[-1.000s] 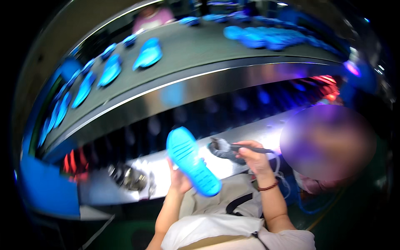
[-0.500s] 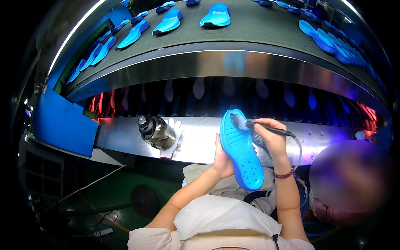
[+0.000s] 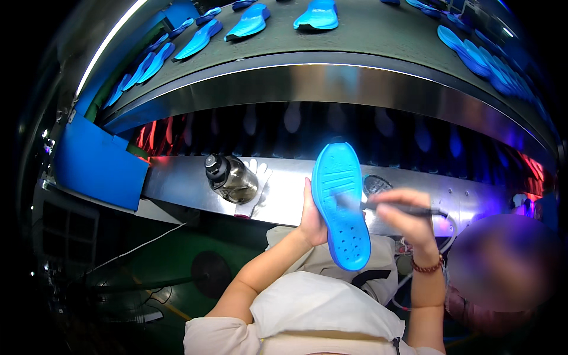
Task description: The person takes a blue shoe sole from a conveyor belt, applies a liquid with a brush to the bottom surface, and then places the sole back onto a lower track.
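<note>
My left hand (image 3: 312, 220) is wrapped round the left edge of a bright blue shoe sole (image 3: 343, 223), held tilted up over my lap. Ridges cross the sole's upper half, and small holes dot its lower end. In my right hand (image 3: 417, 222) is a black-handled brush (image 3: 370, 206) with a pale tube at its back end. Its blurred bristles lie against the middle of the sole. My right fingers are partly smeared by motion but closed round the handle. Just behind the brush, a small dark dish (image 3: 376, 184) sits on the metal ledge.
A dark bottle (image 3: 232, 180) stands on the metal ledge (image 3: 290, 177), beside a white glove (image 3: 257, 192). Above it runs a dark conveyor belt (image 3: 378, 35) carrying several blue soles (image 3: 318, 15). A blue machine panel (image 3: 97, 165) is at left. Another person (image 3: 500, 263) is close on my right.
The brush has moved from the sole's far end down to its middle, my right hand shifting right and nearer. My left hand keeps its hold on the sole. The whole view has shifted slightly.
</note>
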Available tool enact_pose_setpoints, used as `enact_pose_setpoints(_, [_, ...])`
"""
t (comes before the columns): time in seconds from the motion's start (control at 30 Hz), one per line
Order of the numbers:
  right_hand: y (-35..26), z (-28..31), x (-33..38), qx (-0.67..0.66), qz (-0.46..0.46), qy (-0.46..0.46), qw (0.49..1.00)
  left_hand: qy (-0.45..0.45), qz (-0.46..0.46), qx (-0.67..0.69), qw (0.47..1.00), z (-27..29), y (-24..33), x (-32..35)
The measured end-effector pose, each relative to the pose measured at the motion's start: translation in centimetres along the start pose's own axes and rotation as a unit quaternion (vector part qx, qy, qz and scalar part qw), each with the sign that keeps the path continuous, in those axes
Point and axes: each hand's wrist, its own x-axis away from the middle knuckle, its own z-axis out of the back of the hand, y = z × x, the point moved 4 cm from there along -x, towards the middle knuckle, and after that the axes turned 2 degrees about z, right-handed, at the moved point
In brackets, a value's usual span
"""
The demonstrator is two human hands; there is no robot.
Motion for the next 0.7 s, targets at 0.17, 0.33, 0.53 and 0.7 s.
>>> enact_pose_setpoints(0.17, [-0.5,-0.9,-0.3,0.016,-0.001,-0.080,0.997,-0.094,0.021,0.060,0.994,-2.0,-0.6,0.0])
enact_pose_setpoints(0.33, [-1.0,0.4,-0.2,-0.040,-0.082,-0.002,0.996,-0.030,-0.026,-0.038,0.998,-2.6,-0.1,-0.2])
enact_pose_setpoints(0.53, [-0.5,0.6,1.4,-0.139,-0.010,-0.091,0.986,-0.068,-0.086,-0.068,0.992,-3.6,0.6,-0.4])
enact_pose_setpoints(0.7, [-1.4,0.2,1.6,0.057,0.111,-0.126,0.984,-0.049,-0.143,-0.047,0.987,-3.8,1.8,-0.5])
